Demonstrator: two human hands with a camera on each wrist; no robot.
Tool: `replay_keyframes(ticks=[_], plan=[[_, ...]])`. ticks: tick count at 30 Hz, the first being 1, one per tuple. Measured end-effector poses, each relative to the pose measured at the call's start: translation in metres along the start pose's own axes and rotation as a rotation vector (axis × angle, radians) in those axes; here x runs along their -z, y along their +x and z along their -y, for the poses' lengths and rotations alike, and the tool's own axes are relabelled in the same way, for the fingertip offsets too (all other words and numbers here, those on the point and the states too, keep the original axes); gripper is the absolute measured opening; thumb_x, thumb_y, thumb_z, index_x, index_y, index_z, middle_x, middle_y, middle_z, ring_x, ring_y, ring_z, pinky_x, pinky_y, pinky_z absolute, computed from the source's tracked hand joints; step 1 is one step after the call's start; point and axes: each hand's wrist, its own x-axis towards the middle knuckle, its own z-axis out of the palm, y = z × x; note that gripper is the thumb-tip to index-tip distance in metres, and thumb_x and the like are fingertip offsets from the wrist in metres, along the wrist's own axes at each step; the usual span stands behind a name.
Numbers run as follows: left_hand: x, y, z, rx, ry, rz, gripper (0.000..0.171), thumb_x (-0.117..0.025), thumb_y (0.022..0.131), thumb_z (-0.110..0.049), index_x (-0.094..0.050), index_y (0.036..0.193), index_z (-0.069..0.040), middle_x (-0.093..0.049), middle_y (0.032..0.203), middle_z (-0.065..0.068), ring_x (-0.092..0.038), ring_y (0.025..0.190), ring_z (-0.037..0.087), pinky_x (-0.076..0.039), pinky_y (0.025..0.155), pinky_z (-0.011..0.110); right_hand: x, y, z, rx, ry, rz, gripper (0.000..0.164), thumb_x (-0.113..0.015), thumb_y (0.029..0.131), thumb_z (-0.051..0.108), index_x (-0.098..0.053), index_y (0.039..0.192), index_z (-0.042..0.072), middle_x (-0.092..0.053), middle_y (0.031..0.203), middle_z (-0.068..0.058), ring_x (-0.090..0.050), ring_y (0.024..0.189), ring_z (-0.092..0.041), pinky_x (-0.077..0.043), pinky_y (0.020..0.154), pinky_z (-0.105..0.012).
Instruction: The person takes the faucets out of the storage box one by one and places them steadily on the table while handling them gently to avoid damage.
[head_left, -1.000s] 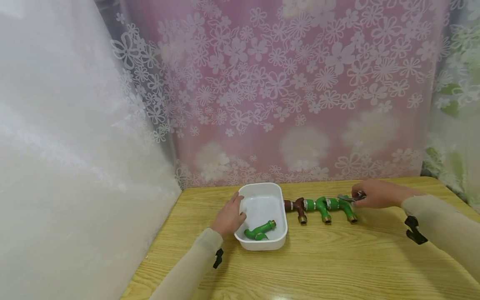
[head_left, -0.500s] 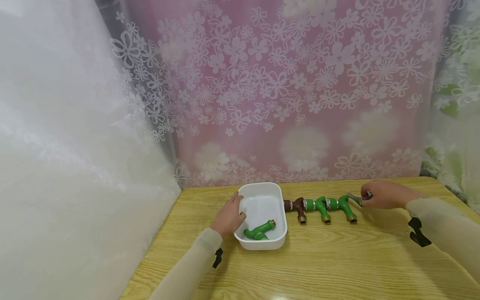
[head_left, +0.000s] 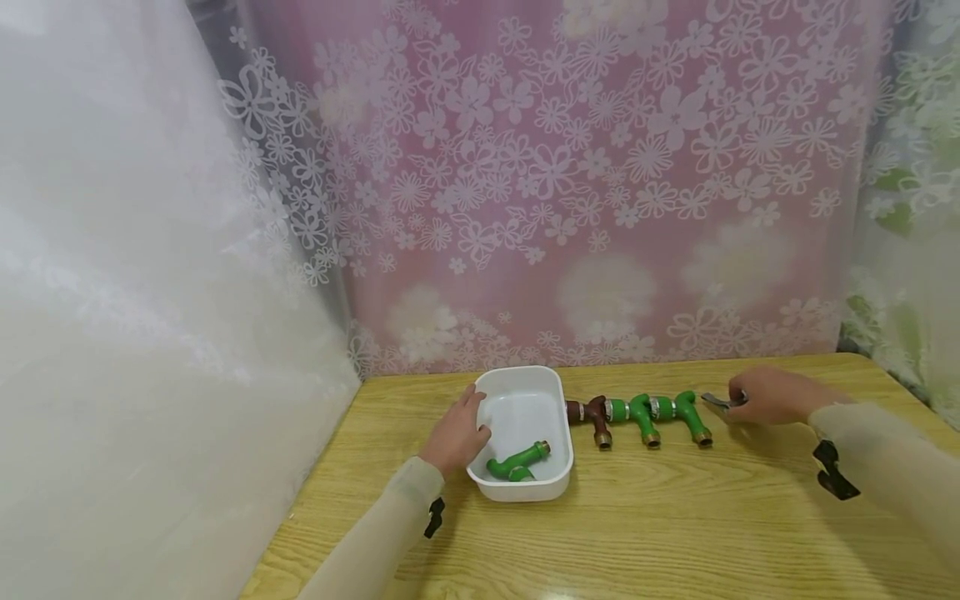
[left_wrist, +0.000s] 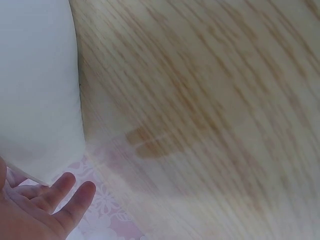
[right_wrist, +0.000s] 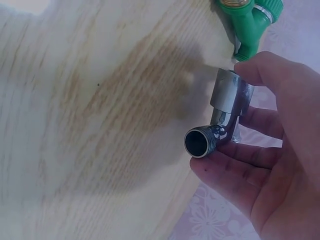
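Observation:
My left hand (head_left: 453, 433) holds the left rim of a white plastic tray (head_left: 562, 433); in the left wrist view, two fingers (left_wrist: 77, 205) stick out loosely past its wall. Inside the tray lies a green tap (head_left: 521, 460). On the right, my right hand (head_left: 776, 393) grips a chrome tap (right_wrist: 227, 95) between thumb and fingers, its open threaded end (right_wrist: 197, 142) turned toward the wrist camera. The chrome tap is close to the right end of a row on the table: a brown tap (head_left: 600, 421), then one green tap (head_left: 645, 421) and another green tap (head_left: 692, 421).
The wood-grain table (head_left: 637, 533) has its far edge just beyond the row. A pink floral curtain (head_left: 600, 208) hangs behind it, and a white sheet (head_left: 150, 292) hangs along the left side.
My right hand has drawn the chrome tap rightward, from over the rightmost green tap to beside it, and lowered it slightly. The left hand and tray stay put.

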Motion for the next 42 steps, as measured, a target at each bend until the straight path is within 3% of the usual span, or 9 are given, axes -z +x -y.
replay_keyframes(ticks=[8, 18, 42], plan=[[0.0, 0.0, 0.0, -0.01, -0.003, -0.005, 0.06, -0.057, 0.098, -0.025, -0.039, 0.154, -0.011, -0.02, 0.168, 0.009, -0.037, 0.147, 0.034, -0.04, 0.114, 0.054, -0.009, 0.004, -0.003, -0.01, -0.027, -0.004, 0.023, -0.07, 0.092, 0.034, -0.07, 0.089, 0.011, -0.062, 0.077, 0.004, -0.052, 0.064, -0.011, -0.044, 0.058, -0.031], [-0.002, 0.001, 0.001, -0.008, -0.001, -0.009, 0.06, -0.057, 0.098, -0.025, -0.039, 0.154, -0.012, -0.02, 0.168, 0.009, -0.038, 0.147, 0.034, -0.04, 0.114, 0.053, -0.019, 0.008, -0.006, -0.022, 0.027, -0.006, 0.022, -0.068, 0.093, 0.034, -0.068, 0.085, 0.013, -0.059, 0.072, 0.005, -0.049, 0.06, -0.012, -0.04, 0.055, -0.029], [0.0, -0.001, 0.002, -0.049, -0.032, -0.02, 0.06, -0.056, 0.098, -0.024, -0.039, 0.153, -0.009, -0.022, 0.167, 0.012, -0.038, 0.147, 0.035, -0.042, 0.112, 0.053, -0.021, 0.008, 0.014, -0.029, 0.073, -0.003, 0.024, -0.062, 0.098, 0.031, -0.065, 0.085, 0.012, -0.054, 0.066, 0.002, -0.047, 0.056, -0.012, -0.037, 0.053, -0.029]])
